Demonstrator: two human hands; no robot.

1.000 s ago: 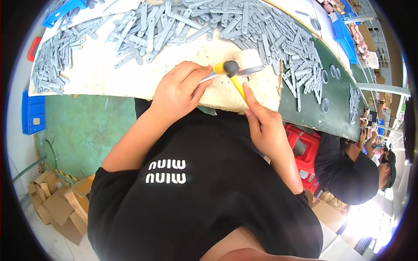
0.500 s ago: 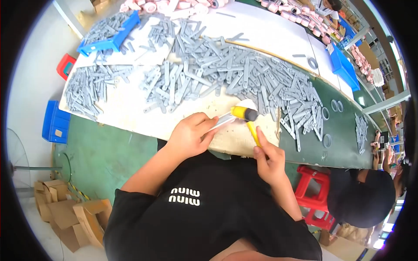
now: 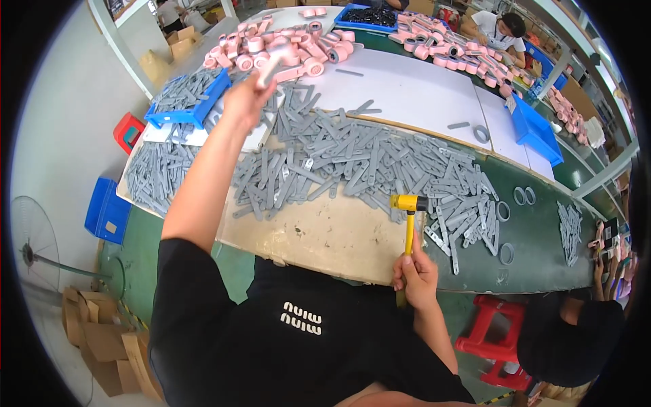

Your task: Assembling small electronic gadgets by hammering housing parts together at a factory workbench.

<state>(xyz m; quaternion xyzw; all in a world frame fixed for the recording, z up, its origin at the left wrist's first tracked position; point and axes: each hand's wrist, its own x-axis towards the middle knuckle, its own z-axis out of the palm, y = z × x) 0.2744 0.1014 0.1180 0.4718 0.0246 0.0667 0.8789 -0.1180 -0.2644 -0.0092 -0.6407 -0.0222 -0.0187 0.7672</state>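
My right hand [image 3: 417, 277] is clenched around the handle of a yellow hammer with a black striking face [image 3: 409, 234], raised head-up over the near edge of the tan tabletop [image 3: 319, 237], near its right corner. My left hand [image 3: 245, 103] extends beyond the tabletop's far edge, at a pale, elongated piece [image 3: 270, 69] before a heap of pink, rounded plastic parts [image 3: 315, 49]. Blur obscures its fingers: grasping or released, I cannot tell. Flat grey plastic strips [image 3: 369, 163] lie piled along the tabletop's far edge. A blue plastic bin of strips [image 3: 203, 107] stands just beside my left forearm.
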